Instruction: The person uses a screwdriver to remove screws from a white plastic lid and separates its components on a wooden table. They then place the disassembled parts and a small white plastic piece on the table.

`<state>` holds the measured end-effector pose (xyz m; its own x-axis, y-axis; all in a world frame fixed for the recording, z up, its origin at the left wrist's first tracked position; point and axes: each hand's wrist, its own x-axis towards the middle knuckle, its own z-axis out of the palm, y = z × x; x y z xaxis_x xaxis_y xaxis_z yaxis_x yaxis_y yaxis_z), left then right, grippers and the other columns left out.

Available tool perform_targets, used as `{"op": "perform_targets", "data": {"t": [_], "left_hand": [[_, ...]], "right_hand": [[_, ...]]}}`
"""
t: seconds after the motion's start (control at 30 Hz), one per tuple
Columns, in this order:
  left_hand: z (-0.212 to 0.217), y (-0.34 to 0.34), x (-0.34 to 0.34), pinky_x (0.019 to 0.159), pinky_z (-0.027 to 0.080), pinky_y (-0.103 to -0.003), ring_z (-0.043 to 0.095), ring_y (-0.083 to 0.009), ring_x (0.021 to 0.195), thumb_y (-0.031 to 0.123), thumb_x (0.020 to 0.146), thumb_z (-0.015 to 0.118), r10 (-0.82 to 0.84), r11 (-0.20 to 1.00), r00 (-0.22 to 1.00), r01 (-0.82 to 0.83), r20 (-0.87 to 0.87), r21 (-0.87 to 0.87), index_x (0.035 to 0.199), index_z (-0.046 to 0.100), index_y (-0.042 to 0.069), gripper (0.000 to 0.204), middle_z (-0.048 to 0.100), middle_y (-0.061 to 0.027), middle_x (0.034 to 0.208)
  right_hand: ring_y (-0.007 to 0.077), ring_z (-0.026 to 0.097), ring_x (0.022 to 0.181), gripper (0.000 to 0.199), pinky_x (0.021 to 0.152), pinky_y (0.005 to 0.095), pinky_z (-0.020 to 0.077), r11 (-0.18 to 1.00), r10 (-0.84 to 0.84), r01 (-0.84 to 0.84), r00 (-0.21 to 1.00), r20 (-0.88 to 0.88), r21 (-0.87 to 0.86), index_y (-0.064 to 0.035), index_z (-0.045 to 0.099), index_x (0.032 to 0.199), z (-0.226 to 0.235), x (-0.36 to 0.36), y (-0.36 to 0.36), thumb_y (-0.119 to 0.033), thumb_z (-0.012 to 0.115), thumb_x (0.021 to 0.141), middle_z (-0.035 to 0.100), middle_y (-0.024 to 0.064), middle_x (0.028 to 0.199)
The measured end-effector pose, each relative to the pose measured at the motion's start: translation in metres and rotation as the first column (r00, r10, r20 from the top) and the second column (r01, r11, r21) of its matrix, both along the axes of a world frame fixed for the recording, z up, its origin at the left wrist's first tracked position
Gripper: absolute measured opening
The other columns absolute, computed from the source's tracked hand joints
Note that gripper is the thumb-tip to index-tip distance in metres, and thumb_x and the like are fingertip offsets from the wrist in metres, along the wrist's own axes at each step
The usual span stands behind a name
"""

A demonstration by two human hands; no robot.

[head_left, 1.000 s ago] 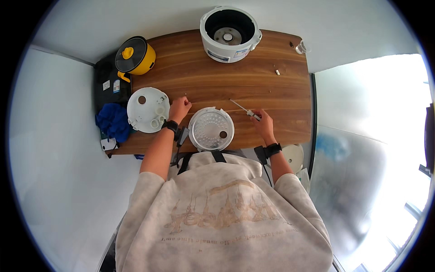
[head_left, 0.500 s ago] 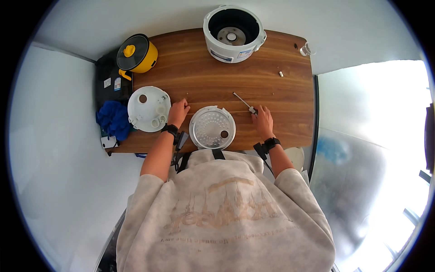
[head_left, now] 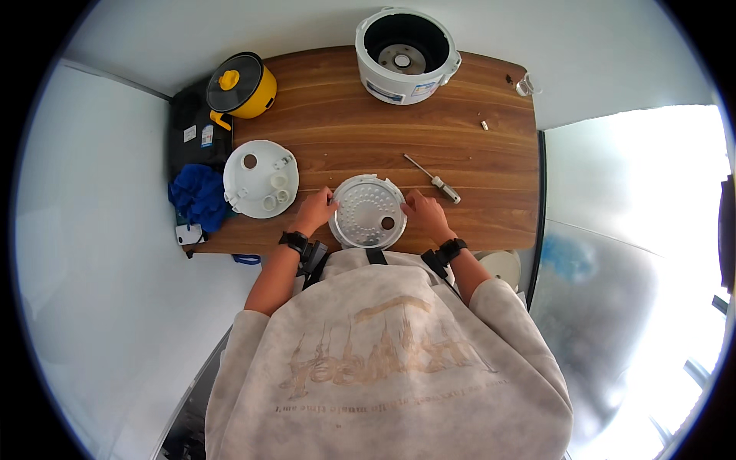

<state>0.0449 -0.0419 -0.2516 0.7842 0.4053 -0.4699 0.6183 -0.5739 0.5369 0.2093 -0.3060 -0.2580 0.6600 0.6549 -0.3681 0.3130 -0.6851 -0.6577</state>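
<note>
The person stands at the near edge of a wooden table [head_left: 368, 138], both hands on a round metal plate [head_left: 369, 211] that lies flat on the wood close to that edge. The plate is dotted with small holes and has one larger dark hole toward its right side. The left hand [head_left: 314, 211] rests against the plate's left rim, fingers curled onto it; the right hand [head_left: 424, 215] meets the right rim the same way. How tightly either hand grips cannot be told from this height, though the fingers appear to wrap the edge rather than lie flat. Each wrist wears a dark band.

Left of the plate, just beyond the left hand, lies a white lid [head_left: 261, 178], round, with small fittings on its face. Right of the plate and a little farther back lies a screwdriver [head_left: 433, 179], apart from the right hand. Far behind the plate stands an open white cooker [head_left: 406, 54]. Behind the lid, at the table's left back corner, sits a yellow pot [head_left: 240, 84]. A blue cloth [head_left: 198, 193] is bunched left of the lid, off the table's edge.
</note>
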Motion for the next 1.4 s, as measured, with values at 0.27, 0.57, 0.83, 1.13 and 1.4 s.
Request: {"op": "perform_targets", "data": {"t": [0.27, 0.57, 0.83, 1.13, 1.4], "left_hand": [[0.004, -0.008, 0.002, 0.079, 0.053, -0.044, 0.067, -0.0350, 0.090, 0.026, 0.085, 0.065, 0.047, 0.999, 0.999, -0.047, 0.000, 0.025, 0.104, 0.068, 0.009, 0.026, 0.070, -0.0171, 0.092], [-0.007, 0.002, -0.007, 0.076, 0.055, -0.037, 0.069, -0.0289, 0.087, 0.027, 0.086, 0.065, 0.126, 0.984, 0.992, -0.121, 0.031, -0.133, 0.109, 0.068, 0.009, 0.029, 0.071, -0.0144, 0.094], [0.020, 0.001, -0.006, 0.075, 0.053, -0.026, 0.063, -0.0100, 0.086, 0.016, 0.094, 0.053, 0.319, 0.741, 0.932, -0.357, -0.170, -0.569, 0.107, 0.065, 0.004, 0.021, 0.067, -0.0015, 0.098], [0.047, 0.034, -0.039, 0.076, 0.051, -0.027, 0.061, -0.0093, 0.088, 0.018, 0.097, 0.048, 0.376, 0.592, 0.901, -0.413, -0.215, -0.693, 0.109, 0.062, 0.010, 0.020, 0.064, 0.0000, 0.098], [0.012, 0.026, -0.038, 0.068, 0.052, -0.029, 0.063, -0.0118, 0.081, 0.025, 0.091, 0.060, 0.255, 0.803, 0.930, -0.356, -0.263, -0.478, 0.106, 0.062, 0.008, 0.023, 0.065, -0.0011, 0.092]], "right_hand": [[0.0374, 0.065, 0.076, 0.026, 0.067, 0.0473, 0.0508, 0.998, -0.001, -0.003, 0.998, 0.059, 0.070, -0.0044, 0.059, 0.095, -0.009, -0.010, 0.004, -0.020, 0.072, 0.078, 0.068, 0.0147, 0.078], [0.0291, 0.069, 0.078, 0.023, 0.072, 0.0385, 0.0539, 0.984, -0.129, 0.144, 0.983, -0.133, 0.108, -0.0051, 0.065, 0.088, 0.000, -0.008, -0.004, -0.020, 0.073, 0.071, 0.070, 0.0138, 0.081], [0.0179, 0.066, 0.077, 0.016, 0.069, 0.0315, 0.0525, 0.966, 0.028, 0.087, 0.899, -0.438, 0.242, -0.0034, 0.060, 0.095, 0.055, -0.005, -0.006, -0.008, 0.067, 0.081, 0.069, 0.0085, 0.082], [0.0075, 0.058, 0.075, 0.007, 0.068, 0.0257, 0.0487, 0.835, 0.042, 0.273, 0.834, -0.550, 0.477, -0.0044, 0.057, 0.097, 0.065, 0.012, -0.031, -0.003, 0.061, 0.091, 0.065, 0.0021, 0.085], [0.0076, 0.058, 0.074, 0.008, 0.066, 0.0224, 0.0450, 0.534, -0.431, 0.755, 0.631, -0.645, 0.381, -0.0064, 0.054, 0.103, 0.062, 0.069, -0.113, -0.010, 0.058, 0.096, 0.062, -0.0019, 0.085]]}}
